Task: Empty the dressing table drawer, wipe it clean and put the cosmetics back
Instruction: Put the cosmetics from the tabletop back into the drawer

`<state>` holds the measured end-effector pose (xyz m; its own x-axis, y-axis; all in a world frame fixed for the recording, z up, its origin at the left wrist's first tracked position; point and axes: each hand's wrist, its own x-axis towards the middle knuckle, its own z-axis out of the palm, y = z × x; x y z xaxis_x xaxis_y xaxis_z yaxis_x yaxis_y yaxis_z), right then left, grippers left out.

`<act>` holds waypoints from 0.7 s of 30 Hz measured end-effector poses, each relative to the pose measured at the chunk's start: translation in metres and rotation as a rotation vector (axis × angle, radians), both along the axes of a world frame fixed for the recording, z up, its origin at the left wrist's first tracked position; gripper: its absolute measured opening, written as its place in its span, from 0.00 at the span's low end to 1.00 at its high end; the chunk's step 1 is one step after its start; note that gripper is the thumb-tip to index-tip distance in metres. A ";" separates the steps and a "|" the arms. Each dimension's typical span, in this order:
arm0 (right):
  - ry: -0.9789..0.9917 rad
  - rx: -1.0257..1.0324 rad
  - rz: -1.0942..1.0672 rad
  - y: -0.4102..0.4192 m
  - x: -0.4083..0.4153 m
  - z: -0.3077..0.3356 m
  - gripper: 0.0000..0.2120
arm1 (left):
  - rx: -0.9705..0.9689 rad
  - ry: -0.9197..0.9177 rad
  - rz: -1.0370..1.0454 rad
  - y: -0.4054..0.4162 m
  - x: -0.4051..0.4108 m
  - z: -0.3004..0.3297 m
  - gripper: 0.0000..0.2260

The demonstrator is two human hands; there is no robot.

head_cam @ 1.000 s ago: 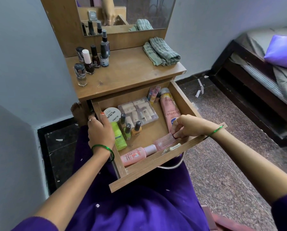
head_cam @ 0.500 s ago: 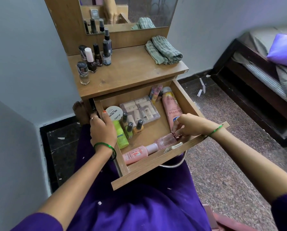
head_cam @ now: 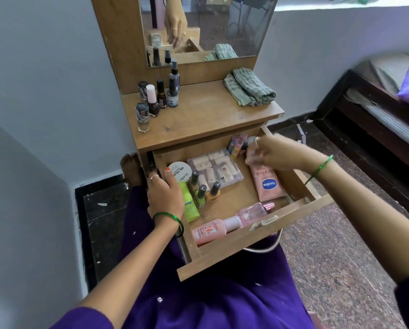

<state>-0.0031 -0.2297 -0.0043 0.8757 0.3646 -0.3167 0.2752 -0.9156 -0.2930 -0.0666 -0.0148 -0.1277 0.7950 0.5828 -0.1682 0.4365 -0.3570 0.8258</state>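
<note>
Left hand [head_cam: 164,198] clamped on left wall of drawer [head_cam: 251,243], steadying it; right hand [head_cam: 273,154] blurred at back right corner, over top of pink tube [head_cam: 266,184] — closed on anything or not, cannot tell. Emptying barely under way: several small bottles [head_cam: 155,98] standing at back left corner of tabletop [head_cam: 198,119], but most cosmetics in drawer — clear case [head_cam: 216,168], round tub [head_cam: 181,173], nail polishes [head_cam: 204,192], green tube [head_cam: 189,207], two pink bottles [head_cam: 232,222] along front edge. Wiping not begun: folded cloth [head_cam: 249,90] untouched at back right corner of tabletop. Refilling last.

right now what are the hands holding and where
The left hand grips the drawer by its left side wall. The right hand is blurred over the back corner; any hold cannot be told.
</note>
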 end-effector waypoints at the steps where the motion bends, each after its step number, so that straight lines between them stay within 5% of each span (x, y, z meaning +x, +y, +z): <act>1: -0.043 0.062 0.008 0.011 0.004 0.010 0.08 | -0.003 0.001 -0.001 0.000 0.000 0.000 0.18; 7: -0.240 0.364 0.138 0.093 0.027 0.034 0.09 | -0.007 0.006 0.006 -0.002 -0.002 0.002 0.17; 14: -0.341 0.266 0.271 0.177 0.053 0.029 0.23 | 0.013 0.005 0.004 0.000 -0.002 0.001 0.18; 21: -0.343 0.141 0.323 0.191 0.060 0.017 0.15 | 0.016 0.005 0.009 0.000 -0.002 0.000 0.18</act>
<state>0.0573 -0.0387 0.0126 0.7561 0.6531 0.0418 0.6407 -0.7258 -0.2505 -0.0689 -0.0147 -0.1279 0.7892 0.5922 -0.1627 0.4434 -0.3660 0.8182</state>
